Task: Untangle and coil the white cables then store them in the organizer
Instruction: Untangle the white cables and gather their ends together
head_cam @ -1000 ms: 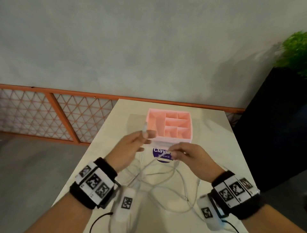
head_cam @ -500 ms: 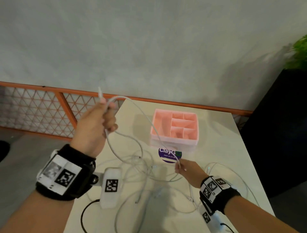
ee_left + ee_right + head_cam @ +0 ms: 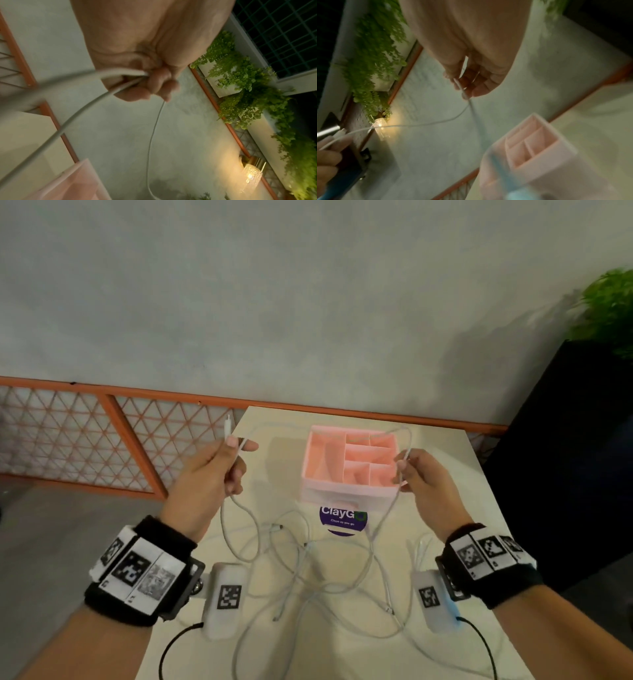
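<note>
Head view puts both hands raised above the table [image 3: 428, 645], one strand of white cable [image 3: 329, 428] stretched between them across the middle of the frame. The left hand [image 3: 209, 477], centre left, has its fingers curled round the strand near its plug end, the connector [image 3: 227, 426] sticking up past the thumb; the left wrist view confirms the curled fingers [image 3: 154, 83] closed on two passes of cable. The right hand [image 3: 424, 481], centre right, pinches the same strand between thumb and fingertips, and the right wrist view shows that pinch [image 3: 465, 86] with the cable trailing away toward the lower left. The strand arcs over the pink organizer [image 3: 349, 494], which sits upper centre on the table with its compartments holding nothing. Below the hands, in the lower middle of the frame, the remaining cables [image 3: 308, 577] lie in a loose snarl, and the held strand drops from both hands down into it. By my reading the step in hand is untangling: one cable is being drawn clear of the heap, no coil is formed yet. Next, the right hand probably needs to slide along the strand and lift it free of the crossings, gently, since a hard pull could tighten the knot or drag the organizer.
</note>
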`<action>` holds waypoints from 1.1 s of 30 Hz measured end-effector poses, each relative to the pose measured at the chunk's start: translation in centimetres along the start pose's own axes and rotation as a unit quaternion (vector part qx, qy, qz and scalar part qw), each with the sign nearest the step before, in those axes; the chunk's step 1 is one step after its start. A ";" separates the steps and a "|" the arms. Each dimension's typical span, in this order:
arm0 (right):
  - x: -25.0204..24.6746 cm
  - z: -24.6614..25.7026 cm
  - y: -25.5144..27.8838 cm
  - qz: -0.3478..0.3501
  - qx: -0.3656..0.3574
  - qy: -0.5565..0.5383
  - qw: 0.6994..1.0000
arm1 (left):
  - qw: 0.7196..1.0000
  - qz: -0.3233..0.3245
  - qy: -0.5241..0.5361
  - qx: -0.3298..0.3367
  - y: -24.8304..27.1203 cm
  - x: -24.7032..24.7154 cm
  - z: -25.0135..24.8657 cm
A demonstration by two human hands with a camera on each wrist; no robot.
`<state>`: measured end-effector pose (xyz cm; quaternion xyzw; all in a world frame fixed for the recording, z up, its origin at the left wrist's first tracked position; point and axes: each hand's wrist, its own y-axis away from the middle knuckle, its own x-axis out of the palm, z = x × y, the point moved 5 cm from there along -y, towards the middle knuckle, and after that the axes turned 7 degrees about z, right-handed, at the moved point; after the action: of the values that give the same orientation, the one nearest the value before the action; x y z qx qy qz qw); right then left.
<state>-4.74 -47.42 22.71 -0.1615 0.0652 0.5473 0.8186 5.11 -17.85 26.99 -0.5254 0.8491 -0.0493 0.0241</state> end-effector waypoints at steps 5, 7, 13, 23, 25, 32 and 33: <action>-3.6 -4.3 4.3 0.144 0.047 0.251 0.956 | 0.999 0.008 0.030 -0.023 -0.2 -0.6 0.9; -3.4 -7.7 7.5 0.285 0.126 0.351 0.883 | 0.999 0.027 0.010 -0.023 -0.3 -0.3 1.0; -4.5 -16.2 14.8 0.475 0.347 0.515 0.624 | 0.990 0.075 -0.086 -0.079 -0.8 0.6 2.9; -2.9 -17.7 8.1 0.301 0.195 0.550 0.754 | 0.992 0.072 -0.049 -0.088 -0.6 3.8 4.1; -2.5 -18.3 7.4 0.311 0.193 0.579 0.729 | 0.993 0.070 -0.042 -0.081 -0.3 4.2 4.0; -2.0 -20.1 6.9 0.347 0.195 0.642 0.655 | 0.993 0.054 0.005 -0.101 0.4 4.4 4.1; -2.1 -20.2 7.1 0.354 0.192 0.642 0.652 | 0.993 0.052 0.018 -0.106 0.4 4.5 4.2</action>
<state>-10.63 -53.60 2.98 -0.2763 0.7305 0.5304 0.3297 3.14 -21.92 22.86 -0.4795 0.8758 0.0327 -0.0442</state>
